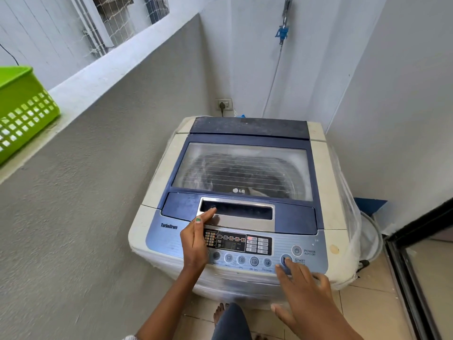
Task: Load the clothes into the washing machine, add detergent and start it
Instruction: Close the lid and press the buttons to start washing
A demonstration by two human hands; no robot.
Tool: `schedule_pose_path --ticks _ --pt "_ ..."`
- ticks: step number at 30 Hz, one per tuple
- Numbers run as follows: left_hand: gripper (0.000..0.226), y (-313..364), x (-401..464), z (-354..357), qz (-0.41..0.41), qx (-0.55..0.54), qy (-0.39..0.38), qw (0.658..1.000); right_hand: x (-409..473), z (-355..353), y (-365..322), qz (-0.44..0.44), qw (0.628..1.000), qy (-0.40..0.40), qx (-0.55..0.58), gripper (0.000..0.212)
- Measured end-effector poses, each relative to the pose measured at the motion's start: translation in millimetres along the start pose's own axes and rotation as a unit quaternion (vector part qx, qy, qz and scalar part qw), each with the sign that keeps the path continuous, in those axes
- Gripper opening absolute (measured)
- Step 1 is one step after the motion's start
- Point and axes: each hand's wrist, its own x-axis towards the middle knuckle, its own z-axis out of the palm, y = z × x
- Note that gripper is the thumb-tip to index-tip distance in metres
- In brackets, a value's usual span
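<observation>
A top-loading washing machine (328,182) stands in the corner, its blue-framed glass lid (242,170) closed. Dark clothes show dimly through the glass. My left hand (196,241) lies with straight fingers over the left of the control panel (245,244), its fingertips reaching the silver lid handle (245,222). My right hand (306,298) hovers at the panel's front right, fingers spread, the index fingertip on the round start button (285,260). The power button (296,250) sits just above it. No detergent container is visible.
A green plastic basket (22,111) rests on the ledge at the left. A wall socket (223,104) with a plug and a water tap with hose (282,33) are behind the machine. A dark door frame (416,231) is at the right. My bare foot stands on the tiled floor.
</observation>
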Motion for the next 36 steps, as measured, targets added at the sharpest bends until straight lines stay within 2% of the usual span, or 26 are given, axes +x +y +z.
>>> schedule_pose_path --ticks 2,4,6,7,9,13,24,36 --pt "0.047 -4 -1 0 0.011 -0.001 0.005 1.000 13 -15 -10 0.019 1.000 0.016 0.017 0.055" --pt "0.043 -7 -2 1 0.031 0.009 0.007 0.999 27 -19 -19 0.082 0.981 0.046 0.169 0.046" --pt "0.041 -8 -3 2 0.046 0.021 0.010 0.999 43 -17 -30 0.128 0.921 0.120 0.347 0.038" --pt "0.040 -7 -3 3 0.049 0.026 0.010 0.998 50 -14 -34 0.132 0.891 0.167 0.401 0.033" --pt "0.041 -7 -3 3 0.051 0.034 0.011 0.998 62 -3 -39 0.134 0.858 0.206 0.451 0.028" --pt "0.043 -8 -3 3 0.051 0.048 0.010 0.997 81 9 -47 0.129 0.826 0.257 0.484 0.030" --pt "0.043 -12 -1 1 0.044 0.048 0.025 0.998 89 27 -50 0.092 0.826 0.273 0.484 0.039" --pt "0.044 -12 0 2 0.026 0.013 0.035 0.999 91 35 -48 0.082 0.834 0.280 0.469 0.038"
